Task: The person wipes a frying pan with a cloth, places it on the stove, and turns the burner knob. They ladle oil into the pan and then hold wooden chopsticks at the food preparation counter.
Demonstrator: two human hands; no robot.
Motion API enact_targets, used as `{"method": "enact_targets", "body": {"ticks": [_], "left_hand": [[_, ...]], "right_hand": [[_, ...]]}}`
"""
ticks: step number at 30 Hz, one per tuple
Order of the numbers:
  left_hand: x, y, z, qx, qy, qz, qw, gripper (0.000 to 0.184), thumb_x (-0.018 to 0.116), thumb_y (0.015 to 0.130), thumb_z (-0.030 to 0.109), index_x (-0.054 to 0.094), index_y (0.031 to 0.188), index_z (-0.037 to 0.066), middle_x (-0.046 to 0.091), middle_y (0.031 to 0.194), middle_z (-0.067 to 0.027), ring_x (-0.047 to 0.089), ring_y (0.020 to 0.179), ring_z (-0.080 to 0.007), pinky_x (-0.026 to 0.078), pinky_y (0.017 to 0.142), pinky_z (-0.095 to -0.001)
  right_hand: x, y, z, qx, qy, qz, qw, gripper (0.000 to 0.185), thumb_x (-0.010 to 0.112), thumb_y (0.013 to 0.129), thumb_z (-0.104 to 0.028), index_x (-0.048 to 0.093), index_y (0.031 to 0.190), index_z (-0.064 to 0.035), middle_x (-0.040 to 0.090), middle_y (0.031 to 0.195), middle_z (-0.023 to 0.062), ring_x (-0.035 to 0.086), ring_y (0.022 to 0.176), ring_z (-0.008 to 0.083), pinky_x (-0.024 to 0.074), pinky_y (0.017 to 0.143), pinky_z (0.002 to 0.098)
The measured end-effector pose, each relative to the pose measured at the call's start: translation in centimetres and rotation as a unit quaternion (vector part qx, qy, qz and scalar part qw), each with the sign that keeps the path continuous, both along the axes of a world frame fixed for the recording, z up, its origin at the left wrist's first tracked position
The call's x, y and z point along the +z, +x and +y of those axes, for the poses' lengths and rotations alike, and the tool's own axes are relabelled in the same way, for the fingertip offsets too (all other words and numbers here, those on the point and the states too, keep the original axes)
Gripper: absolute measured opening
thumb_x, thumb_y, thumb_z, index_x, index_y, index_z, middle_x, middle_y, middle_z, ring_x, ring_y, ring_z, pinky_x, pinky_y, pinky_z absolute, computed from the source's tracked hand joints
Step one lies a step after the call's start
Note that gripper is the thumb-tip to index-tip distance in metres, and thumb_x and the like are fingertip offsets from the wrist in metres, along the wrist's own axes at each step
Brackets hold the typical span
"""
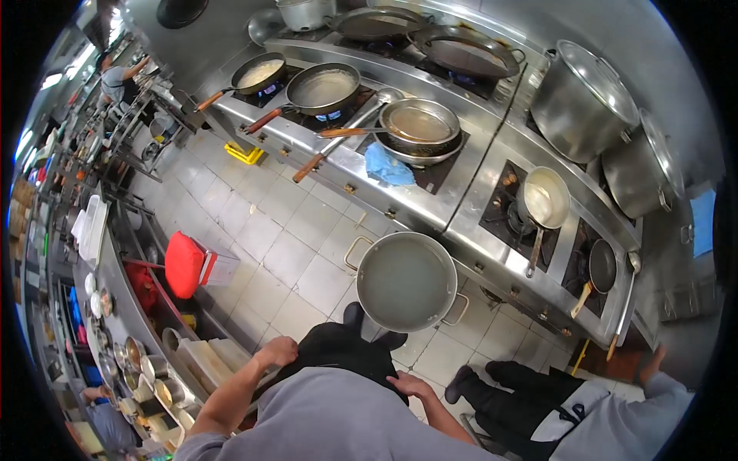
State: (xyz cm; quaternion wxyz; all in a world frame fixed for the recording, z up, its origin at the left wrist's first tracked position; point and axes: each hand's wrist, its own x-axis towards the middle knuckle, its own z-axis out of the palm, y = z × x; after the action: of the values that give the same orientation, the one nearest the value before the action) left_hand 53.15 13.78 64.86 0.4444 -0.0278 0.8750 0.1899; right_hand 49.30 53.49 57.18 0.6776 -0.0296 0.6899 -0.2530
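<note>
My left hand (277, 352) is at my left hip beside the black apron, its fingers curled and their tips hidden from view. My right hand (410, 384) rests against the right side of the apron, with its fingers apart and nothing in them. Beyond my shoes stands a large two-handled metal pot (406, 281) of cloudy liquid, close to the stove's front edge. Neither hand touches the pot.
Several pans, including a frying pan (323, 88) over a flame, sit on the stove (461, 207). A blue cloth (388, 164) lies beside stacked pans. A red-lidded bin (184, 265) stands left. A co-worker (615, 415) is at my right; another person (117, 81) works far left.
</note>
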Motion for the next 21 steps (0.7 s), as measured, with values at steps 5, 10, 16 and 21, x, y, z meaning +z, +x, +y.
{"method": "enact_targets", "body": {"ticks": [5, 10, 16, 21], "left_hand": [[-2.0, 2.1, -0.5, 0.194, 0.088, 0.044, 0.976, 0.028, 0.062, 0.078, 0.031, 0.063, 0.072, 0.003, 0.06, 0.064, -0.0132, 0.056, 0.062, -0.022, 0.044, 0.059, -0.0364], [-9.5, 5.0, -7.0, 0.265, 0.137, 0.033, 0.954, 0.031, 0.062, 0.078, 0.031, 0.061, 0.068, 0.001, 0.06, 0.06, -0.013, 0.057, 0.059, -0.0213, 0.046, 0.058, -0.0353], [-14.3, 5.0, -16.8, 0.314, 0.114, -0.014, 0.942, 0.026, 0.061, 0.075, 0.025, 0.061, 0.07, -0.001, 0.064, 0.064, -0.0138, 0.063, 0.063, -0.0225, 0.05, 0.06, -0.0343], [-11.1, -2.8, -24.4, 0.149, 0.113, 0.213, 0.959, 0.021, 0.058, 0.077, 0.022, 0.061, 0.071, 0.003, 0.062, 0.068, -0.0203, 0.063, 0.067, -0.0344, 0.05, 0.06, -0.0413]], "right_hand": [[2.6, -0.4, -4.2, -0.097, -0.137, 0.116, 0.979, 0.072, 0.042, 0.089, -0.056, 0.034, 0.135, -0.0012, 0.039, 0.137, 0.0187, 0.036, 0.128, 0.0287, 0.0282, 0.106, 0.0353], [1.9, -0.1, -5.6, -0.17, -0.142, 0.05, 0.974, 0.071, 0.04, 0.089, -0.058, 0.035, 0.137, -0.0058, 0.038, 0.14, 0.0127, 0.035, 0.129, 0.0245, 0.0269, 0.106, 0.033], [3.2, 1.2, -7.6, -0.187, -0.065, 0.087, 0.976, 0.084, 0.036, 0.087, -0.064, 0.022, 0.141, -0.0013, 0.022, 0.147, 0.0151, 0.022, 0.135, 0.0283, 0.021, 0.109, 0.0346], [7.6, 0.9, -11.1, -0.141, 0.058, 0.089, 0.984, 0.099, 0.034, 0.082, -0.071, 0.009, 0.141, 0.0047, 0.014, 0.149, 0.0179, 0.033, 0.126, 0.0287, 0.0323, 0.098, 0.0373]]}}
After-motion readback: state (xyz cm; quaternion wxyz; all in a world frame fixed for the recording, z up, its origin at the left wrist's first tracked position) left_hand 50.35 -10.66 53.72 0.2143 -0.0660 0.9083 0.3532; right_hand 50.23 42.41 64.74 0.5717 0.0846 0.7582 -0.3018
